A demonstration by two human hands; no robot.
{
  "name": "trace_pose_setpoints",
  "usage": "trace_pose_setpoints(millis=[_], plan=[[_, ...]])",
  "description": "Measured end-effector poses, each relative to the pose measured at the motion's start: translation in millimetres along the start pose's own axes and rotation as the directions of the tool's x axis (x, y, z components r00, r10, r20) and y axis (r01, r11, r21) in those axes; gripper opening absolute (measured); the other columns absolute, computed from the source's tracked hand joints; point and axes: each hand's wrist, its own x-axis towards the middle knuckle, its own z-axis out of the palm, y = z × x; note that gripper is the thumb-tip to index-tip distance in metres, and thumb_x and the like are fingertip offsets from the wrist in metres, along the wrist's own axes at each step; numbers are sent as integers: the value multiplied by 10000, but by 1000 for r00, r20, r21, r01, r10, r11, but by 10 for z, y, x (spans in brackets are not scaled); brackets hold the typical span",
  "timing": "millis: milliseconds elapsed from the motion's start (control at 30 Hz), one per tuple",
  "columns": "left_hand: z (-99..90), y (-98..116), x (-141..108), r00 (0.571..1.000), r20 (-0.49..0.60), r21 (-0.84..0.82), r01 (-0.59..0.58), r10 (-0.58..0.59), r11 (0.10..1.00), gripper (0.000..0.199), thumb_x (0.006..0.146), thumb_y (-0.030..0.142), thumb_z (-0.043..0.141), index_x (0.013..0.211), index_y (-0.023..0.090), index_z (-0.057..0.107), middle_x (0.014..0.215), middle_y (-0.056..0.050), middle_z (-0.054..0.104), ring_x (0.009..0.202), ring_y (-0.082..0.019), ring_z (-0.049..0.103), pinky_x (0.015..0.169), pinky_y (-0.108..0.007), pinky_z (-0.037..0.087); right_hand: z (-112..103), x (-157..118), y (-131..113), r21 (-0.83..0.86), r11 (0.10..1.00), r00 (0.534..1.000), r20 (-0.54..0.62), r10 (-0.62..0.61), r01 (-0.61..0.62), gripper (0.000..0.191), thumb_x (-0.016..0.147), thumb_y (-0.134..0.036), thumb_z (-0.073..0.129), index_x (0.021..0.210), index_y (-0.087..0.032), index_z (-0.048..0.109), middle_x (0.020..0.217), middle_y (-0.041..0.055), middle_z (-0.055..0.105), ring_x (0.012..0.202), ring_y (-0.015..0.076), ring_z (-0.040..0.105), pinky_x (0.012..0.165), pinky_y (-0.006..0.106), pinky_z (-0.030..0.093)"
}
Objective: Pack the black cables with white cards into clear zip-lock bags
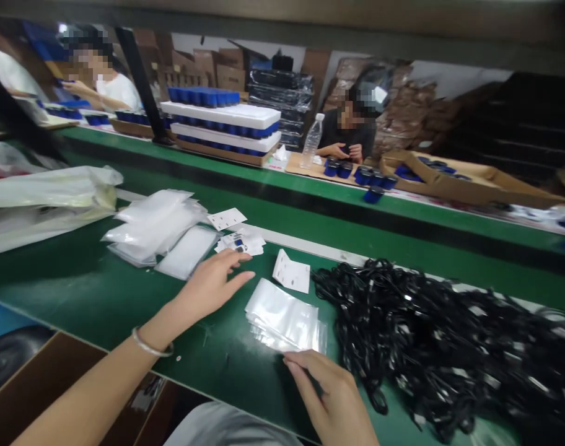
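Observation:
My left hand (217,279) reaches over the green table, thumb and fingers apart, holding nothing. Just beyond its fingertips lies a small pile of printed cards (252,243). A stack of frosted plastic bags (187,251) is beside this hand, on its left. My right hand (331,390) is close to the near edge of a stack of clear plastic bags (282,313). Its thumb and forefinger are pinched together; whether a bag's edge is between them I cannot make out. Behind the clear bags stands a folded white leaflet (292,272).
A large heap of black cables (412,341) covers the table's right side. Bigger plastic packaging (50,195) lies at the left. Across the green bench are foam trays with blue items (222,114), a plastic bottle (313,141), a cardboard tray (473,186) and co-workers.

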Motion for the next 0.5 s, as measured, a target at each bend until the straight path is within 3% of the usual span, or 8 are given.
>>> trace_pose_setpoints(millis=[133, 233, 300, 367, 500], plan=[[304, 292, 99, 988, 123, -12, -92, 92, 996, 424, 835, 413, 514, 1212, 220, 533, 1195, -42, 598, 1044, -207, 583, 908, -313, 458, 5, 10, 73, -155, 986, 985, -150, -85, 62, 206, 900, -142, 455, 1000, -177, 632, 953, 73, 690, 876, 201, 647, 776, 317, 527], [469, 288, 14, 991, 127, 40, -46, 40, 998, 525, 787, 400, 580, 1243, 149, 507, 1220, -118, 572, 1144, -287, 504, 974, -414, 392, 38, 48, 168, -377, 921, 962, -199, -185, 99, 233, 886, -131, 458, 1048, -111, 624, 1098, 153, 650, 998, 269, 611, 833, 416, 513], [550, 225, -36, 994, 104, 83, 30, -38, 996, 605, 737, 399, 633, 1232, 79, 503, 1138, -171, 600, 1084, -334, 530, 924, -462, 409, 68, 72, 218, -450, 887, 965, -174, -197, 99, 249, 880, -126, 458, 1068, -99, 619, 1126, 162, 641, 1007, 280, 608, 841, 440, 512], [596, 165, -64, 990, 83, 102, 103, -112, 989, 613, 710, 389, 656, 1210, 66, 508, 997, -146, 642, 949, -311, 595, 825, -424, 465, 97, 82, 248, -469, 879, 973, -147, -181, 93, 260, 874, -124, 462, 1086, -104, 612, 1117, 151, 648, 986, 272, 617, 842, 437, 515], [577, 125, -102, 981, 61, 105, 180, -187, 978, 354, 753, 397, 585, 983, 131, 620, 730, -45, 648, 683, -236, 628, 629, -326, 481, 132, 68, 284, -468, 881, 979, -135, -154, 74, 287, 869, -119, 464, 1125, -105, 590, 1143, 146, 635, 994, 266, 609, 850, 435, 515]])
